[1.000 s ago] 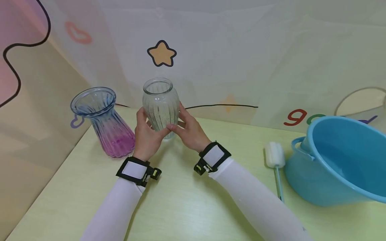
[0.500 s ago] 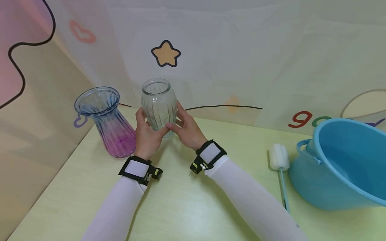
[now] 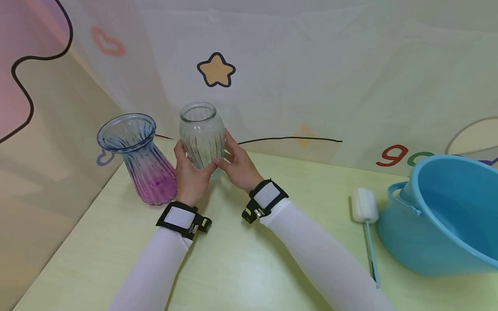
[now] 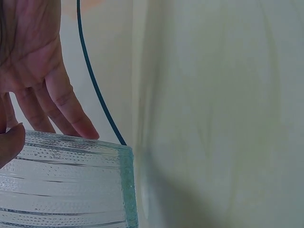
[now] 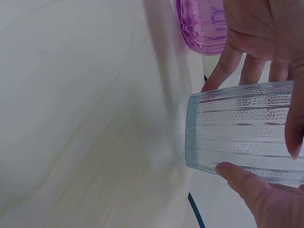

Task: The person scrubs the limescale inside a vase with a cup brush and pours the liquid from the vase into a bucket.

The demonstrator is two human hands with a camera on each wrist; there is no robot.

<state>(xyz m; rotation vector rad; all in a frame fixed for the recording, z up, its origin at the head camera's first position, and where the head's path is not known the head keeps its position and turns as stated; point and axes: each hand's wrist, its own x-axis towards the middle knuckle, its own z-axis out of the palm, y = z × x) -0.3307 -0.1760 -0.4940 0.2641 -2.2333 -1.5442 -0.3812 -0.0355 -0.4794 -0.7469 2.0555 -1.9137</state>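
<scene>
A clear ribbed glass vase [image 3: 202,136] stands upright between both hands near the back of the table, its mouth facing up. My left hand [image 3: 192,179] grips its lower left side. My right hand [image 3: 242,167] holds the lower right side, and the two thumbs meet at the front. In the right wrist view, the vase's dotted glass wall [image 5: 237,126] shows, its thick base close over the tabletop. The left wrist view shows the lower wall [image 4: 61,185] and base too. A blue-to-pink glass vase [image 3: 149,166] stands just left of my left hand.
A big blue bucket [image 3: 404,246] stands at the right of the pale table [image 3: 229,268]. Beside it lies a white sponge brush [image 3: 364,205] with a thin blue handle, partly behind the right sleeve [image 3: 311,246]. A printed sheet [image 3: 295,65] backs the table.
Both hands have shifted the clear vase slightly left, nearer the blue-to-pink vase. The head view has turned a little left, so the bucket and brush appear further right.
</scene>
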